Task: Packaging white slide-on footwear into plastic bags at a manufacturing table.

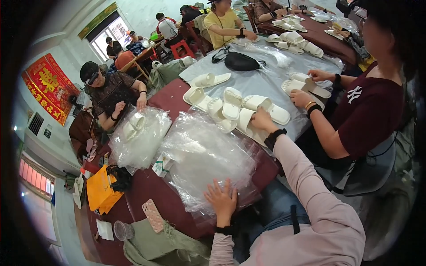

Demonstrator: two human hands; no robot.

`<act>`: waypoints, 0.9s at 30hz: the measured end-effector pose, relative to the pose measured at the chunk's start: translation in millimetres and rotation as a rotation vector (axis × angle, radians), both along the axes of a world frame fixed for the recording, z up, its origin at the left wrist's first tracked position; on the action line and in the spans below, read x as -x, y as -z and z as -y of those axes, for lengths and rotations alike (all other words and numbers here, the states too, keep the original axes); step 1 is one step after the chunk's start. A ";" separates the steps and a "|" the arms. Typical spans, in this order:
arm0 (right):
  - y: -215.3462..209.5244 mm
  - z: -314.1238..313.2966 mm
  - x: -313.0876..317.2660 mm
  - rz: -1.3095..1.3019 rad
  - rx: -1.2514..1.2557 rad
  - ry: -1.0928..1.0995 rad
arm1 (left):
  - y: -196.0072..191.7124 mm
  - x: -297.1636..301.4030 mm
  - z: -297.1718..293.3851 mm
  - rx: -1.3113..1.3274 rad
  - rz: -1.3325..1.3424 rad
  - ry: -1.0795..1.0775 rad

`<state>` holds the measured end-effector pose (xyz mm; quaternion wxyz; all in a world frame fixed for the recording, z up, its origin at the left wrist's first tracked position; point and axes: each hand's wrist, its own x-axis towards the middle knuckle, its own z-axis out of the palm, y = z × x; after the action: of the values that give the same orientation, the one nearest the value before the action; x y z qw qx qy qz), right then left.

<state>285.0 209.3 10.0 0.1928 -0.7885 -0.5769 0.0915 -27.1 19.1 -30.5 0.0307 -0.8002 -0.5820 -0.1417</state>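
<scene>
Orange bag [101, 188], one, at the left end of the maroon bench [151, 190]; kept out at the margin, I judge, because it plays no part in the handling. Clear plastic cup [123, 230], one, just beside a drab green cloth [153, 243]. Co-worker in a dark patterned top [116, 94], across the bench: hands [142, 101] at a stack of clear bags [144, 147], with what looks like a pair of white slippers [132, 127] lying on it. Pink phone [153, 215], one, at the cloth's edge, probably for easy reach. Small white-and-green box [163, 164], one, against the large pile of clear plastic bags [204, 150]; it may serve as a weight, though I cannot be sure.

My left hand [221, 201]: palm down, fingers spread, resting on the near edge of that pile. Such loose film likely slides easily, so a flat palm would hold the layers in place. White slippers, a close cluster [232, 104], beyond the pile, some overlapping, mostly on the grey sheet [268, 83]; probably grouped to lie within reach. My right hand [262, 120]: fingers bent over the nearest slipper [254, 132], by its strap; whether they pinch it or only touch it, I cannot tell. Reach extended, evidently because the cluster lies at the far side of the bags. Co-worker in a dark red shirt [355, 122], at the right: both hands [301, 98] at another pair of slippers [313, 89], apart from my cluster.
</scene>
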 end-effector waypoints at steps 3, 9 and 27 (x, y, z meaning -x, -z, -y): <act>10.4 -8.9 -18.0 -0.118 0.113 -0.094 | -2.4 -3.0 0.7 0.003 0.005 0.010; 21.4 0.5 -30.6 -0.362 -0.135 0.038 | -1.0 -4.9 1.1 -0.015 0.001 0.008; -80.3 228.5 107.4 -1.221 -0.068 -1.101 | 3.2 42.2 -21.5 0.527 0.987 0.039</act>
<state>177.6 -19.2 90.3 0.4240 -0.1976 -0.6770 0.5682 -69.2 40.6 -33.7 -0.4492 -0.6301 -0.5280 -0.3499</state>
